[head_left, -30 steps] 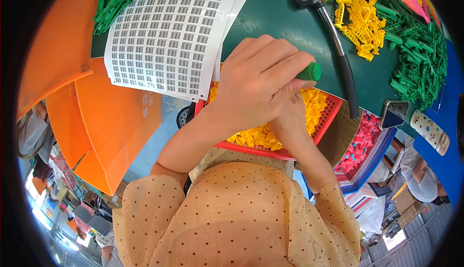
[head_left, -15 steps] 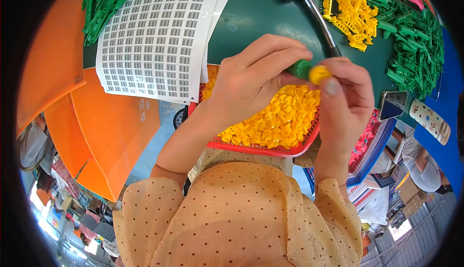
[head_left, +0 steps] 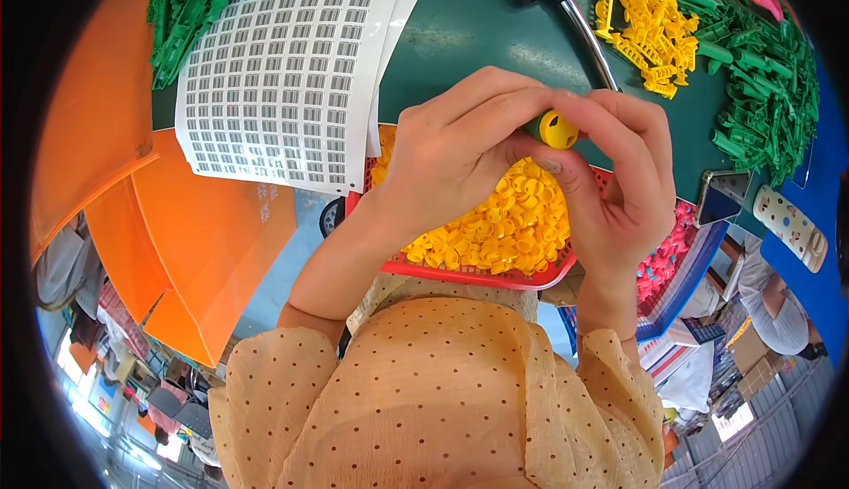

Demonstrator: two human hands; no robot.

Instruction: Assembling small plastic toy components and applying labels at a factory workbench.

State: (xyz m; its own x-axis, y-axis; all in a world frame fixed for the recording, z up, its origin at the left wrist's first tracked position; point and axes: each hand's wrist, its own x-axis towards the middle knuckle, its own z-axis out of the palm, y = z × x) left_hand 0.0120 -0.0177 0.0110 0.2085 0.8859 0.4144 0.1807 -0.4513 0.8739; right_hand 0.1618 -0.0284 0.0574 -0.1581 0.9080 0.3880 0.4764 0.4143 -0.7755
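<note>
My left hand is closed round a green plastic tube, most of which its fingers hide. A round yellow cap with holes in its face sits at the tube's right end. Thumb and fingertips of my right hand curl round this cap and touch it from above and below. How far the cap is seated I cannot tell. Below both hands, a red basket in front of my body holds a heap of small yellow caps.
A mallet lies beyond my hands, beside yellow plastic parts. Green parts pile up at right, near a phone and a patterned case. Printed label sheets and an orange box are at left; pink pieces at lower right.
My right hand has brought the yellow cap left onto the end of the green tube. The cap's holed face now shows. My left hand stays nearly in place.
</note>
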